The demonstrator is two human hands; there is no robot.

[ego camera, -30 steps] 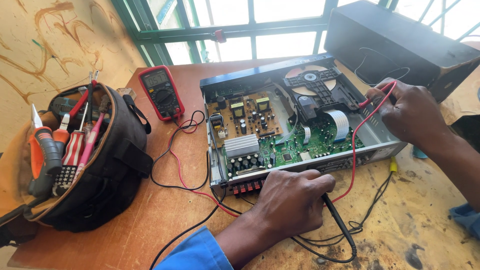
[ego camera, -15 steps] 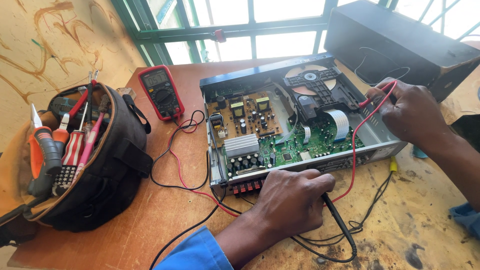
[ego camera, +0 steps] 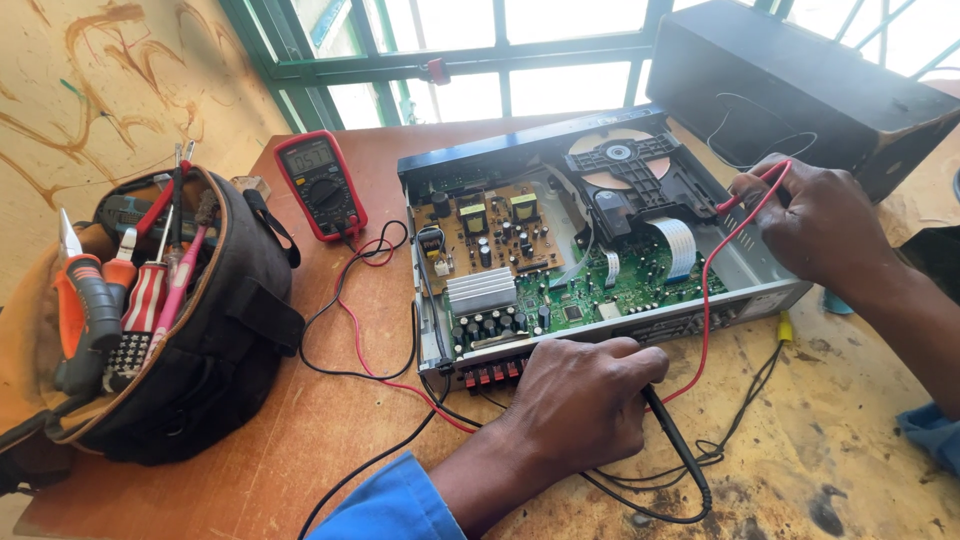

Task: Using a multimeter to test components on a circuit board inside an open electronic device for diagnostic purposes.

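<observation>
At centre frame the opened disc player (ego camera: 600, 250) lies on the wooden table (ego camera: 330, 420). The left hand (ego camera: 585, 395) is closed around a black probe (ego camera: 675, 440); the right hand (ego camera: 815, 225) pinches a red probe (ego camera: 745, 195), its tip hidden. The red multimeter (ego camera: 320, 185) sits upper left, the tool bag (ego camera: 190, 330) cut off at left.

Red probe (ego camera: 728, 207) and black probe (ego camera: 672, 432) touch the opened disc player (ego camera: 560, 260).

An electronics repair workshop, by every sign; a worn, stained wooden workbench (ego camera: 330, 420) carries an opened disc player with bare green circuit boards (ego camera: 560, 255), a red-cased digital multimeter (ego camera: 320, 185) with red and black leads, and a black fabric tool pouch (ego camera: 190, 330) (screwdrivers and pliers stick out); green-framed windows (ego camera: 470, 55) stand behind.
</observation>
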